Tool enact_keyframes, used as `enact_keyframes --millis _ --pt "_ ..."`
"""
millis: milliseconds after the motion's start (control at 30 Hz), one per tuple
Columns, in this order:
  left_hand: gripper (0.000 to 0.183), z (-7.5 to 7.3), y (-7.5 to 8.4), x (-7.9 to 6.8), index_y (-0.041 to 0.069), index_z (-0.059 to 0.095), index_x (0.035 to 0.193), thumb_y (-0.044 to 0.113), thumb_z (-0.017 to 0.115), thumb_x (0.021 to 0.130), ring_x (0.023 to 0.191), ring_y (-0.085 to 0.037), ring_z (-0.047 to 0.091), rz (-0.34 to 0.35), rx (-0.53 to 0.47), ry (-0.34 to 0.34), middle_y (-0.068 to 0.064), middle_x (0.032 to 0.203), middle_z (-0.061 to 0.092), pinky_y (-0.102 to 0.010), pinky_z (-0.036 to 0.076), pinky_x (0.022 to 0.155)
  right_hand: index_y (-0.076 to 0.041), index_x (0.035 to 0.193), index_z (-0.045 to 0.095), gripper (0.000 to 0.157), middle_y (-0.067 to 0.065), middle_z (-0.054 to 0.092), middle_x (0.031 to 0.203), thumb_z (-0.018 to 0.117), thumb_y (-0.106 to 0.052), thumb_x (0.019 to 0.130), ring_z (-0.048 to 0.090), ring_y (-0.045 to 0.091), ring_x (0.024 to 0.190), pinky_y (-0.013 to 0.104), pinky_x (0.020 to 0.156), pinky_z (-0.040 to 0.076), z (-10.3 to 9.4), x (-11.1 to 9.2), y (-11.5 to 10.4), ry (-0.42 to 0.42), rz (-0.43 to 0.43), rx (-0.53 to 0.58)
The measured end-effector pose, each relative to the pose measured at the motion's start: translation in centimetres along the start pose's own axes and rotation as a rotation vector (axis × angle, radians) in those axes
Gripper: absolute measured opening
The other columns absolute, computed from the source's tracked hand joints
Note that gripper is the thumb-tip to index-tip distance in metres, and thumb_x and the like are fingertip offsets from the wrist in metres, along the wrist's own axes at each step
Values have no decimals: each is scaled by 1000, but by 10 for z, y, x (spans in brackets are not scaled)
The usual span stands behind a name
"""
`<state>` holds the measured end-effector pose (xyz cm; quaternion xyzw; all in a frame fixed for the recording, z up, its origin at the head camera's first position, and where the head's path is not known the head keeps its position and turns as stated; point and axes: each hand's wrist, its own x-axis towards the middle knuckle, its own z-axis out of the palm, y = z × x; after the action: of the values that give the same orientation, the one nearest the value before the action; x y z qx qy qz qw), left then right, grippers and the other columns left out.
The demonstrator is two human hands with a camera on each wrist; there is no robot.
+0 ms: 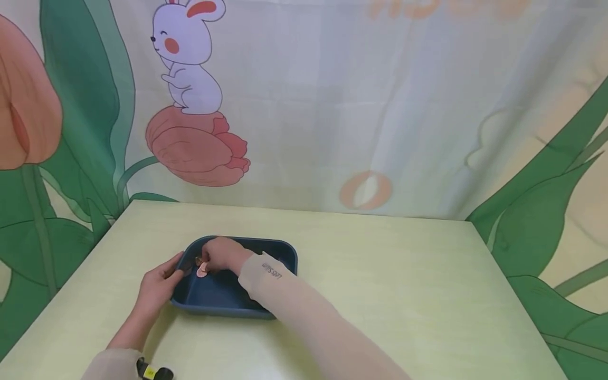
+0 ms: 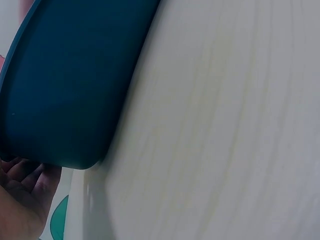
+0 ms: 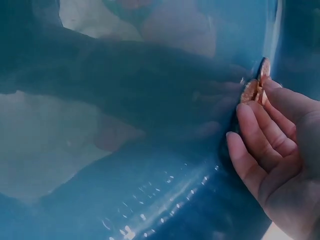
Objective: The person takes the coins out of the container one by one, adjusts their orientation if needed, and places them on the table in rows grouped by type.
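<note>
A dark blue rectangular basin (image 1: 220, 298) with rounded corners stands on the table. My left hand (image 1: 157, 282) grips its left end, the thumb at the rim and the fingers against the outer wall, as the left wrist view shows beside the basin's side (image 2: 75, 90). Inside, toward the far left corner, my right hand (image 1: 224, 254) pinches some small, flat, reddish-brown pieces (image 3: 250, 92) between thumb and fingers. One pinkish round piece (image 1: 202, 270) shows below these fingers in the head view. What exactly the pieces are, I cannot tell.
The pale table (image 1: 404, 295) extends to the right of the basin. Behind it hangs a printed curtain (image 1: 304, 105) with a rabbit and flowers. A black wrist strap with a yellow label (image 1: 149, 372) sits at the left sleeve. Glossy reflections and small bright specks cover the basin's inside.
</note>
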<state>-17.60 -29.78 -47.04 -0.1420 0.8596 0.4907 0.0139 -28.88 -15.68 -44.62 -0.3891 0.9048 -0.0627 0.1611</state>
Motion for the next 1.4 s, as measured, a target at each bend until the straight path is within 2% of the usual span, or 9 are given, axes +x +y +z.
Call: enact_keyframes --millis 400,733,867,967,1100,1167,1200,1300,1400 --pt "56 0 -1 2 3 36 157 14 45 103 151 -43 37 2 -26 -2 -25 155 41 -54 36 119 -16 103 74 13 -8 72 91 72 -26 95 57 6 77 17 68 44 9 0 2 69 -18 -20" --pt "54 4 -1 6 4 38 156 14 47 103 148 -39 43 12 16 16 -24 151 47 -52 41 117 -13 104 78 13 -3 76 99 69 -14 96 57 6 79 14 72 47 6 -2 10 79 27 166" --pt "55 2 -1 6 5 39 156 15 48 103 148 -38 43 18 25 13 -23 150 48 -20 51 102 -10 105 78 14 1 77 100 68 -11 96 60 5 72 13 67 47 2 -7 13 71 37 260" --pt "55 1 -1 5 5 40 155 15 49 102 146 -37 44 22 35 15 -23 150 49 -5 42 85 -8 105 79 14 3 78 100 68 -10 96 62 5 67 13 64 46 0 -9 15 65 18 290" --pt "55 2 -1 5 4 40 156 14 49 103 147 -38 44 23 39 18 -23 150 48 -29 51 106 -6 105 79 15 5 79 98 68 -9 96 61 5 67 13 63 44 -6 -13 17 55 -22 299" --pt "54 2 -2 4 4 39 156 14 48 103 147 -39 43 22 40 15 -24 151 47 -45 46 114 -5 105 79 15 6 79 97 67 -9 96 62 6 67 14 62 45 -12 -16 18 39 -41 324" --pt "54 3 -2 4 4 39 156 14 48 103 147 -40 44 21 38 12 -24 150 47 -47 45 115 -4 105 78 15 7 79 96 67 -8 97 63 8 68 14 62 46 -14 -18 18 27 -44 347" --pt "55 2 -2 4 5 40 155 15 49 103 147 -39 44 20 47 17 -23 150 49 -27 50 108 -2 107 77 16 8 77 94 66 -7 97 71 16 72 15 61 50 -25 -25 18 2 -51 429" --pt "55 0 -1 3 5 40 155 15 49 102 147 -38 44 22 48 28 -22 150 49 -25 48 107 -2 108 76 16 8 75 92 65 -7 98 74 22 78 15 63 53 -37 -32 18 -10 -59 478"
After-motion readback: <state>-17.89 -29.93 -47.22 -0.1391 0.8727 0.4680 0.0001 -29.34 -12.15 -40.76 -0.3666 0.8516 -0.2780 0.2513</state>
